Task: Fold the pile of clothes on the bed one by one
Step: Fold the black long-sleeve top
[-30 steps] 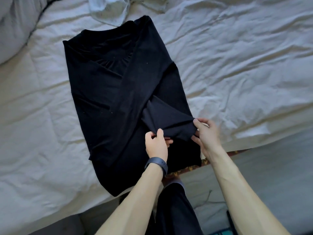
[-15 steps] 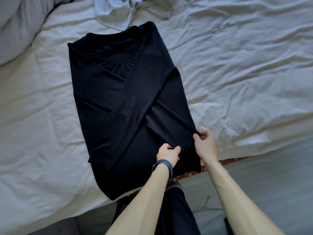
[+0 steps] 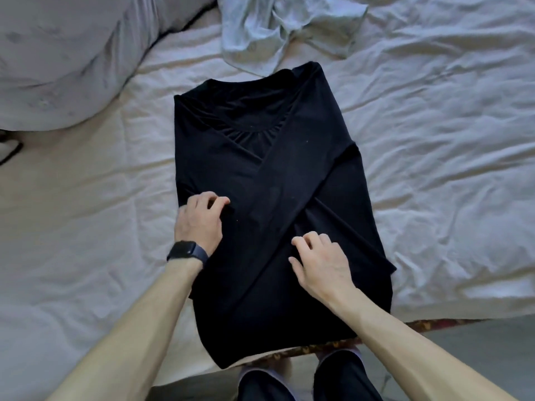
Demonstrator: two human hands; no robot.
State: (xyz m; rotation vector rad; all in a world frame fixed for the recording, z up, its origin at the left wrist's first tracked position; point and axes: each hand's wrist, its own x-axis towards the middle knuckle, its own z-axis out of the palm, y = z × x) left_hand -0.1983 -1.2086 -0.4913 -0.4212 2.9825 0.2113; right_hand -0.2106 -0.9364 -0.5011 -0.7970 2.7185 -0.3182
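Observation:
A black long-sleeved shirt [image 3: 278, 175] lies flat on the bed, neckline away from me, both sleeves folded across its front in a cross. My left hand [image 3: 199, 221], with a dark watch on its wrist, sits at the shirt's left edge, and its curled fingers grip a fold of the black cloth there. My right hand [image 3: 321, 261] rests on the lower middle of the shirt, fingers bent, their tips touching the end of the folded sleeve. A crumpled pale grey-green garment [image 3: 275, 30] lies just beyond the collar.
The wrinkled white bedsheet [image 3: 434, 140] spreads on both sides of the shirt. A grey pillow or duvet [image 3: 63, 59] bulges at the upper left. The bed's near edge runs under the shirt's hem, and my dark-trousered legs [image 3: 307, 377] stand below it.
Both hands have let go of the sleeve cuff at the right, which now lies flat. My left hand has moved to the shirt's left edge and my right hand onto its middle.

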